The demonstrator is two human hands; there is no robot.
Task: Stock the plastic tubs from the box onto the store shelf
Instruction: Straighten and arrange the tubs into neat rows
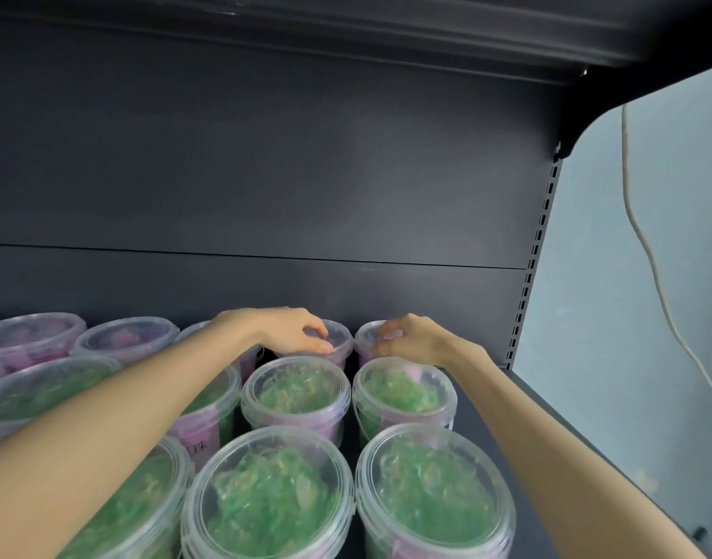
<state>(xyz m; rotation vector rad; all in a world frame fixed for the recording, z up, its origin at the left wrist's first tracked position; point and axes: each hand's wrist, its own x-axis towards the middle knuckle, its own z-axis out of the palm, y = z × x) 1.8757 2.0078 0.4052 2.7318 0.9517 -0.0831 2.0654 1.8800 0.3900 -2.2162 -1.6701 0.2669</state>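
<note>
Clear plastic tubs stand in rows on the dark shelf [519, 429]. Those in the back row hold pink filling, those nearer me green filling. My left hand [293, 330] reaches over the rows and grips the lid of a pink tub [340, 340] in the back row, fingers curled over its rim. Beside it, my right hand [410, 336] grips the lid of the last pink tub [364, 334] at the right end of that row. Both tubs stand upright against the back panel. The box is out of view.
Green tubs [297, 391] [430, 490] fill the front rows under my forearms. More pink tubs [124, 336] line the back left. A strip of bare shelf runs right of the tubs. A perforated upright [531, 268] and a hanging cord [648, 256] are at the right.
</note>
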